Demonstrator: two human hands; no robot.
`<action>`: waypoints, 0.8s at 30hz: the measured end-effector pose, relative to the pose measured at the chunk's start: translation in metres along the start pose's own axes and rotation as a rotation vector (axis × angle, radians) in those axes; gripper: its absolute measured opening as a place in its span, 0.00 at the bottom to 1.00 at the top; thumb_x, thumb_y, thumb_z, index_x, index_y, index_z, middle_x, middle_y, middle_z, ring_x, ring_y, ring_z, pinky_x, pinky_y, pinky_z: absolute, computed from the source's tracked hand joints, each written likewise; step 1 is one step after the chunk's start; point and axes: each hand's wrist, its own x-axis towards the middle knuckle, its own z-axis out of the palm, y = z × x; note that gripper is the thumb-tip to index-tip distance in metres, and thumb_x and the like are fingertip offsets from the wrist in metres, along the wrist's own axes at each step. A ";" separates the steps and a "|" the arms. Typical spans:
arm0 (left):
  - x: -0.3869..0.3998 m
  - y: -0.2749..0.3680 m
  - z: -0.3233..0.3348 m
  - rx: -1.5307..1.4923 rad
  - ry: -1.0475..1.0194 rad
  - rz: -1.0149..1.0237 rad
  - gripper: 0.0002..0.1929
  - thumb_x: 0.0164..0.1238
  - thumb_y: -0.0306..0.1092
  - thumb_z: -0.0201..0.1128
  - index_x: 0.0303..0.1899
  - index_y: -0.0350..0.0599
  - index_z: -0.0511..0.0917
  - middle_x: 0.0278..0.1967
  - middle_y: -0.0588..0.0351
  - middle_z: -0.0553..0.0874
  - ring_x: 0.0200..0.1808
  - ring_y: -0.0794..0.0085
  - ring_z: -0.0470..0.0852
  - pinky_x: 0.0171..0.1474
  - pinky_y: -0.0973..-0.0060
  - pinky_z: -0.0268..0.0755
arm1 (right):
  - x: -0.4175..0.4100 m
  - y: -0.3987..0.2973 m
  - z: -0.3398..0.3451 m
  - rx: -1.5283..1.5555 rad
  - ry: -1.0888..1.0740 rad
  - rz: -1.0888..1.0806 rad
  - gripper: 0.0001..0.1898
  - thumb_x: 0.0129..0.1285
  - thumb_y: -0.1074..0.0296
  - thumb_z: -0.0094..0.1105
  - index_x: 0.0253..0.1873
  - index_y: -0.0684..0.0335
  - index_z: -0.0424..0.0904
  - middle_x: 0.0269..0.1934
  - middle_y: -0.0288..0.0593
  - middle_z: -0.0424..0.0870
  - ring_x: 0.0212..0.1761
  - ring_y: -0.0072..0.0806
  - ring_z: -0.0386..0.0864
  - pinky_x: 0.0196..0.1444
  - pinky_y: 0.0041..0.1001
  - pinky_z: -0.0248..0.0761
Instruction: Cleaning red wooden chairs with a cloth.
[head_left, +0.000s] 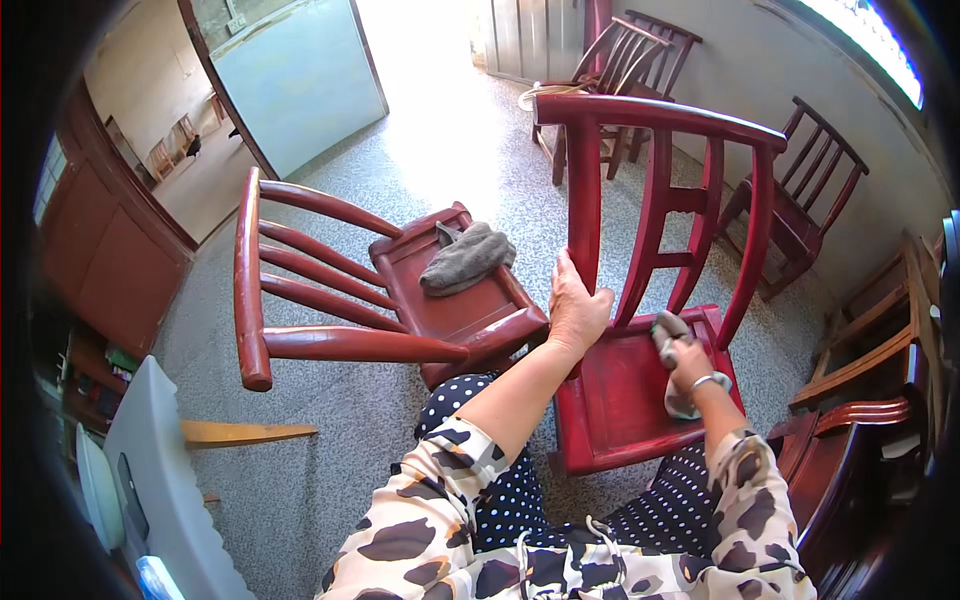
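Before my knees stands a glossy red wooden chair (622, 420), its slatted back on the far side. My left hand (577, 307) grips the left post (583, 202) of that back, low down near the seat. In my right hand (686, 360) is a grey cloth (679, 397), bunched at the fingers and trailing onto the right part of the seat. To the left, a second red-brown wooden chair (450, 330) has its spindled back turned sideways. A folded dark grey cloth (469, 259) lies on its seat.
Several wooden chairs stand by the far right wall, one (787, 202) set apart. Wooden furniture (855, 420) crowds my right side. At lower left is a white-topped table (161, 480) holding a phone (133, 495). An open doorway (427, 67) lets in bright light.
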 end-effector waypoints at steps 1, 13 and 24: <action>-0.002 0.005 0.001 0.030 -0.028 -0.030 0.42 0.49 0.31 0.61 0.67 0.27 0.51 0.59 0.32 0.67 0.64 0.46 0.65 0.69 0.64 0.55 | 0.014 0.016 0.008 0.332 0.173 -0.038 0.13 0.47 0.75 0.58 0.41 0.62 0.79 0.34 0.53 0.82 0.38 0.50 0.81 0.44 0.43 0.74; 0.006 0.005 0.019 0.187 0.174 0.016 0.45 0.47 0.35 0.64 0.67 0.31 0.48 0.60 0.33 0.65 0.64 0.42 0.63 0.67 0.56 0.53 | 0.032 -0.112 0.029 0.257 -0.058 0.122 0.30 0.52 0.72 0.55 0.61 0.73 0.60 0.55 0.68 0.70 0.54 0.57 0.74 0.57 0.42 0.70; -0.008 -0.004 0.016 0.074 0.047 -0.010 0.46 0.50 0.34 0.63 0.70 0.34 0.45 0.62 0.36 0.64 0.65 0.45 0.63 0.68 0.57 0.55 | 0.006 -0.061 0.019 -0.196 -0.087 -0.369 0.22 0.55 0.72 0.56 0.57 0.53 0.73 0.50 0.52 0.74 0.46 0.45 0.79 0.49 0.43 0.75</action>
